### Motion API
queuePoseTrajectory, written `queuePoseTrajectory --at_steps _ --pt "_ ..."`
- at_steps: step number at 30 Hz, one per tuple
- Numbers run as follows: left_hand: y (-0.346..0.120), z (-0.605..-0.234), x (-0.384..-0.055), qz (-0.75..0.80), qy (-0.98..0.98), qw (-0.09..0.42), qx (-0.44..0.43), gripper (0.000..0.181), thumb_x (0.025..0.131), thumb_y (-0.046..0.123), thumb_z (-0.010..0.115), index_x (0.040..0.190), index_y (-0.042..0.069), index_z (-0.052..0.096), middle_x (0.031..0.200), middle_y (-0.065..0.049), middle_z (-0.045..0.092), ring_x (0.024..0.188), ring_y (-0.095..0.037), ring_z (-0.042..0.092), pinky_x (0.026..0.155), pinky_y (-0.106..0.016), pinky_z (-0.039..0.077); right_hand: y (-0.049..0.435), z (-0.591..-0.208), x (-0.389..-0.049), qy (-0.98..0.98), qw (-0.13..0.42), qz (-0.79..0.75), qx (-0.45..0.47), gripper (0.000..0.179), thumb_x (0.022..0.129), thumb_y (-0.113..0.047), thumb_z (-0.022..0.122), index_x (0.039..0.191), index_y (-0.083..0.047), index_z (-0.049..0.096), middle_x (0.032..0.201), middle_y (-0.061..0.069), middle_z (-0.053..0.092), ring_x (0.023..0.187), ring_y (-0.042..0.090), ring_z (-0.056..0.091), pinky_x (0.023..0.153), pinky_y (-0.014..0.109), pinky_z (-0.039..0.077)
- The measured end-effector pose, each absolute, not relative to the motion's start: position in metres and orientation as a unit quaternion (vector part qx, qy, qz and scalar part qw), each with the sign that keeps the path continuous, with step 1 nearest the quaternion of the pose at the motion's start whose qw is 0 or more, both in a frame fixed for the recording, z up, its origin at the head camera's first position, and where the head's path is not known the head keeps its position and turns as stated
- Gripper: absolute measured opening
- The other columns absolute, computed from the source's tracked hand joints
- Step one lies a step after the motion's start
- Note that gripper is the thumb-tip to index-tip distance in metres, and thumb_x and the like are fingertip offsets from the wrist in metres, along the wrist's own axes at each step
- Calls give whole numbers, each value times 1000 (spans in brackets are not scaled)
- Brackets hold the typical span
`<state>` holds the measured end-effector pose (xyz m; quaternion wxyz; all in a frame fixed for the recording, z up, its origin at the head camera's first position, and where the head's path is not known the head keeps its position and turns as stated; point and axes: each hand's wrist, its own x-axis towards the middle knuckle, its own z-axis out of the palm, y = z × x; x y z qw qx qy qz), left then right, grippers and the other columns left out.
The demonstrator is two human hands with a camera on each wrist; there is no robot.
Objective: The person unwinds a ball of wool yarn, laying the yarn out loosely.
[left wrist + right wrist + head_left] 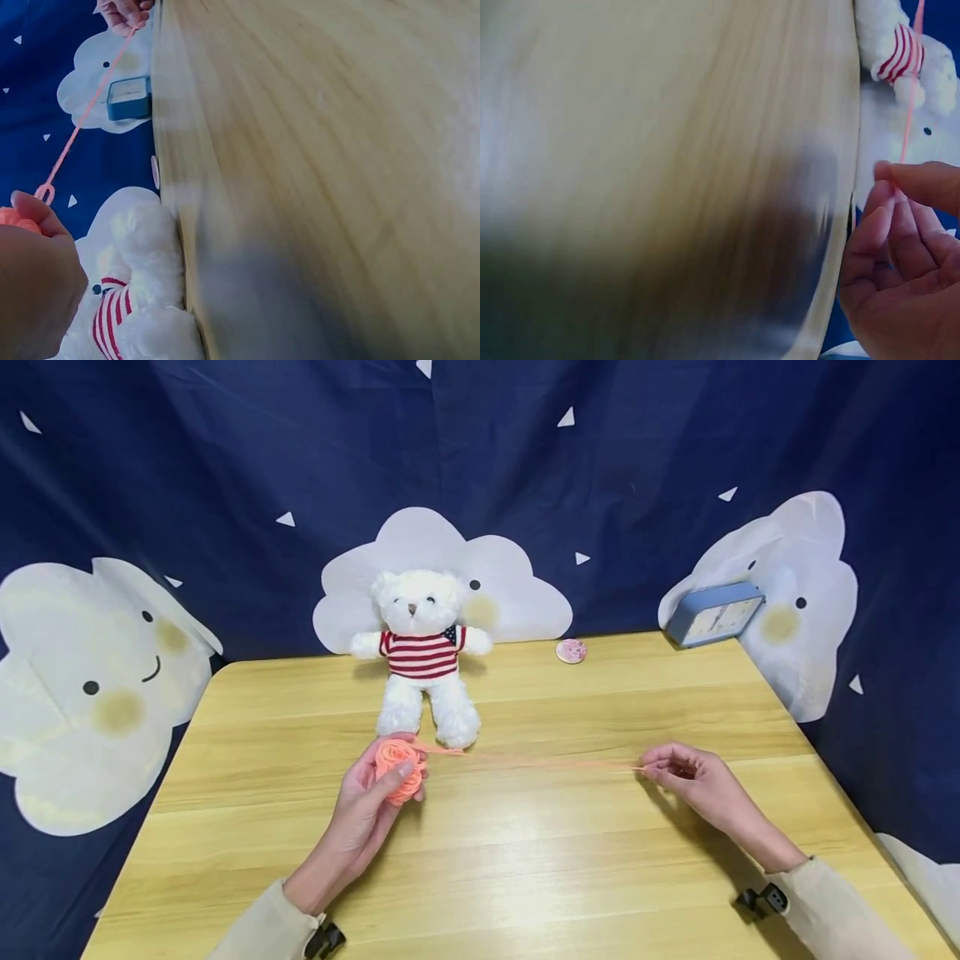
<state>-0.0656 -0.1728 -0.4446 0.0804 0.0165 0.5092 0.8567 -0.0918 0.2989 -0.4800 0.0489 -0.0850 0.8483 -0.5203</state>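
Note:
My left hand (365, 806) grips a ball of coral-orange yarn (396, 767), its thumb lying across the front of the winding. A strand of yarn (555, 762) runs from the ball across to the right, stretched nearly straight over the table. Its far end is pinched between thumb and fingertips of my right hand (693, 781). In the left wrist view a small loop of yarn (45, 193) sticks out beside the left hand (37, 277). The right wrist view shows the strand (907, 135) rising from the pinch of the right hand (907, 255).
A white teddy bear (417, 656) in a red-striped shirt sits at the back of the wooden table (555, 868), just beyond the left hand. To its right lie a small round pink badge (572, 651) and a blue clock (716, 613). Behind hangs a dark blue cloud-print curtain (615, 468).

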Motion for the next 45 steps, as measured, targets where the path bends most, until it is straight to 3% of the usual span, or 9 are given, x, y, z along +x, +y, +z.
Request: queuePoseTrajectory --at_steps 6,14,27,32,40,45 --pt "-171 -447 -63 841 537 66 -19 44 106 -4 65 147 -7 49 124 -11 71 101 -17 71 74 -27 64 309 -485 -96 861 86 -499 -41 15 105 -10 75 117 -1 77 105 11 79 79 11 61 60 26 47" --pt "-168 -444 -63 842 536 25 -51 29 106 -5 65 133 -4 56 117 -11 72 99 -18 74 73 -28 65 320 -488 -101 877 80 -474 -16 18 105 -13 76 118 -1 77 107 11 78 86 10 63 68 24 49" --pt "-168 -439 -60 832 552 40 -45 29 105 -3 67 133 -3 58 122 -19 70 101 -19 73 77 -30 65 312 -488 -105 852 73 -517 -32 20 101 1 74 119 9 72 106 16 77 83 7 62 65 22 50" --pt "-165 -439 -60 835 548 46 -32 27 105 -4 66 131 -4 59 122 -19 69 101 -18 72 77 -29 65 307 -483 -97 853 65 -517 -4 24 102 -2 73 124 9 70 111 16 75 83 7 60 64 23 50" --pt "-158 -434 -63 833 550 59 -28 29 105 -3 65 133 -6 57 124 -18 68 108 -22 72 82 -30 65 263 -470 -89 787 60 -614 11 38 106 -11 73 135 10 63 109 5 73 90 17 66 70 27 58" --pt "-151 -431 -64 834 547 67 -20 29 105 -3 66 133 -6 58 123 -17 67 108 -21 72 82 -30 65 218 -466 -90 753 105 -650 -20 43 106 -16 74 138 10 61 111 21 72 89 26 68 69 30 57"
